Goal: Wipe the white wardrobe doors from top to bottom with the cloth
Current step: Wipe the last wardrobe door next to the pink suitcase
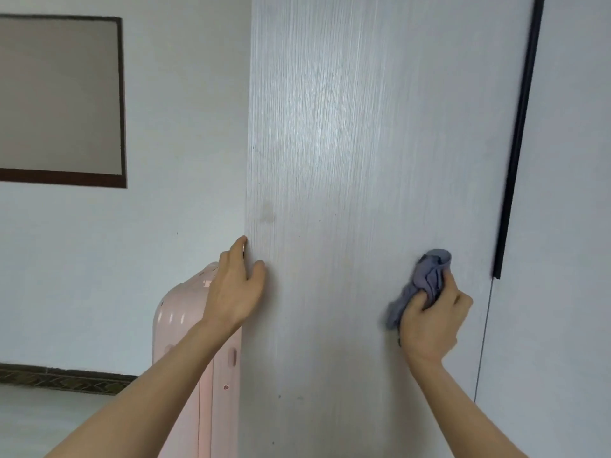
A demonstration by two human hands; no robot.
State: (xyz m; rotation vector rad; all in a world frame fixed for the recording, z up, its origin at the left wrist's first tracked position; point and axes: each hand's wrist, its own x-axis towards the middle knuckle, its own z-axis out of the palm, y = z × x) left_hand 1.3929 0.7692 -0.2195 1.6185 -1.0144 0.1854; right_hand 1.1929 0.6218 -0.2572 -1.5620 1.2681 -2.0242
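A white wood-grain wardrobe door (347, 143) fills the middle of the view. Its left edge is gripped by my left hand (236, 289), fingers curled round the edge and thumb on the front face. My right hand (433, 320) holds a crumpled grey-blue cloth (426, 282) and presses it against the door's right part, at mid height. A faint brownish smudge (267, 213) shows on the door above my left hand. A second white door (568, 193) lies to the right, past a black vertical handle strip (519, 133).
A pink suitcase (198, 358) stands upright against the wardrobe's left side, behind my left forearm. On the white wall to the left hangs a dark-framed panel (59, 94). A dark patterned skirting (59, 380) runs along the floor at lower left.
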